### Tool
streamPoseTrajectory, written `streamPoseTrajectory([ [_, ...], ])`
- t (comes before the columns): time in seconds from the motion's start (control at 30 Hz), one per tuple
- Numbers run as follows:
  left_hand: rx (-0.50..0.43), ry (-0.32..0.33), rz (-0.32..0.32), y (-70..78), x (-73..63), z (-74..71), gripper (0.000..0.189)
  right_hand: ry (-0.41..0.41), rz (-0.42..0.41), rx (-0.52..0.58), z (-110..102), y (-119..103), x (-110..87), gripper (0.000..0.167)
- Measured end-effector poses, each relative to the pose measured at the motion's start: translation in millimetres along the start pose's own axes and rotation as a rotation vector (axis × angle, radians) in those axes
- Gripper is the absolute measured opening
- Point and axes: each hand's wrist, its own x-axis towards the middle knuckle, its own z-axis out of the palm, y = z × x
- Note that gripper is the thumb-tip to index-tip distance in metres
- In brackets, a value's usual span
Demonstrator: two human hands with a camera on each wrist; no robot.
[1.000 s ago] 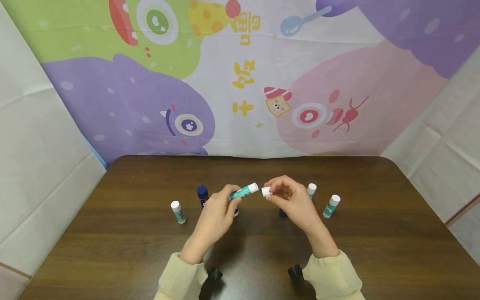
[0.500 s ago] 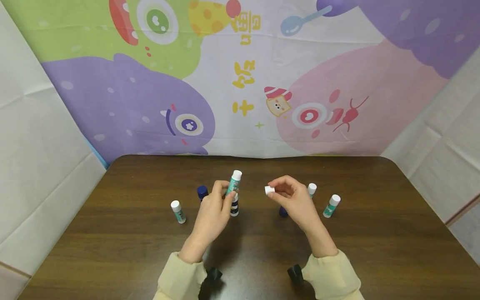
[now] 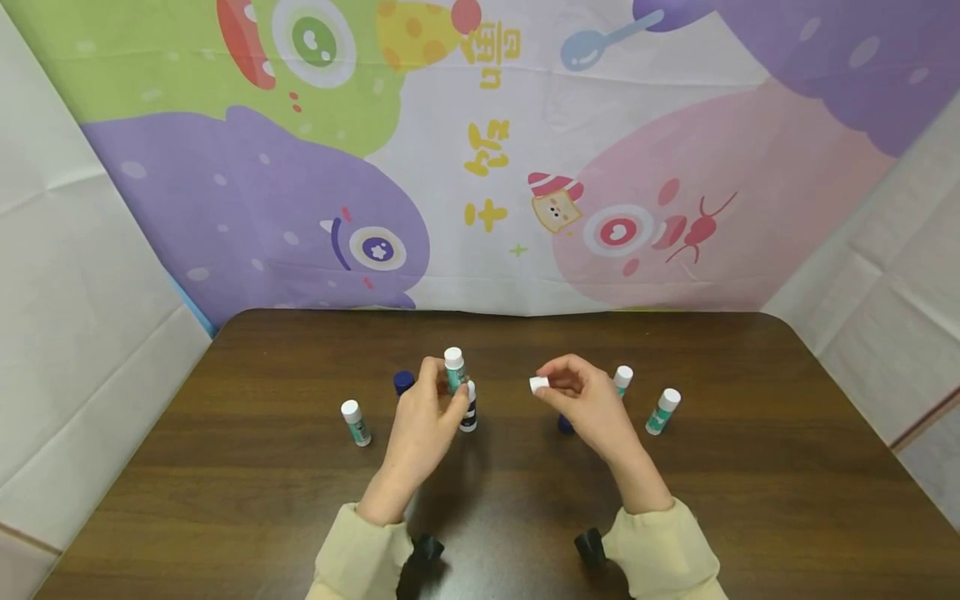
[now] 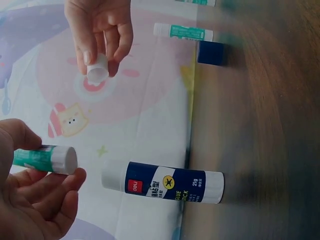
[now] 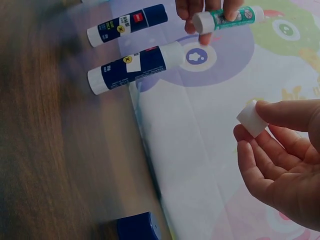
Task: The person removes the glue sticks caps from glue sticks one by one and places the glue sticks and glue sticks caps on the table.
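Toward eleven o'clock from the middle of the surface (image 3: 510,500), twelve being the far edge, a green glue stick (image 3: 456,377) is held aloft, roughly upright, white at both ends; whether the upper end is covered cannot be told. Probably light and stiff, the smooth barrel a little slippery; best gripped round its middle, ends left clear. Toward one o'clock, a white cap (image 5: 252,119) is held clear of the stick: hollow, likely near weightless and easily dropped, best pinched by its side wall. By the left hand (image 3: 420,417) the barrel is gripped between thumb and curled fingers, parted only as wide as the stick. By the right hand (image 3: 587,402) the cap is pinched between thumb and fingertips, the other fingers loosely bent. Standing at eleven, just beside the left hand: a white-topped navy glue stick (image 4: 167,182). At ten, partly hidden: a capped navy stick (image 5: 125,25). At two: a loose navy cap (image 4: 211,53). Farther out, a second green stick (image 3: 356,423) is noted past nine, a third green stick (image 3: 663,412) before three.
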Motion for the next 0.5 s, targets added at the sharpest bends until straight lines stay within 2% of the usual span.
streamPoseTrajectory([
  [0.27,0.054,0.057,0.010,-1.5,0.0,-0.3,0.020,0.012,0.006,-0.084,1.1,-3.1,-1.4,0.021],
  [0.5,0.174,0.064,0.008,1.1,-1.9,0.9,0.019,0.000,0.013,-0.207,0.7,3.6,-0.1,0.022],
])
